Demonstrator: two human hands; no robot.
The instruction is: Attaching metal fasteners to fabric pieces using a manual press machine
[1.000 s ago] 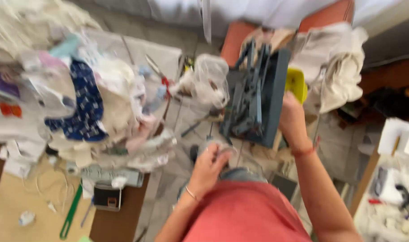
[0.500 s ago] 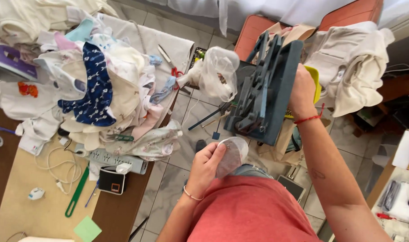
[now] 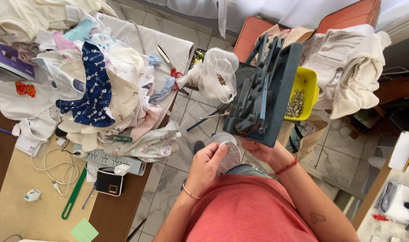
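Clear plastic lid (image 3: pixel 229 154) sits at lap, left hand (image 3: pixel 207 166) pinching small piece over it. Since half second back, right hand (image 3: pixel 262 150) dropped from press edge to base; grey press machine (image 3: pixel 262 92) steadier, tilted. Yellow tray (image 3: pixel 303 92) of snaps beside; clothes pile (image 3: pixel 92 85) on table.

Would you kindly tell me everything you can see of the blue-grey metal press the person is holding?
The press is a heavy-looking blue-grey metal tool: a flat slab base with levers and bars bolted on its face. It is tipped up on edge, the lever side facing left. The right hand supports its lower end from beneath; the left hand holds a small clear round lid just below it. Behind it sits a yellow tub of small metal pieces.
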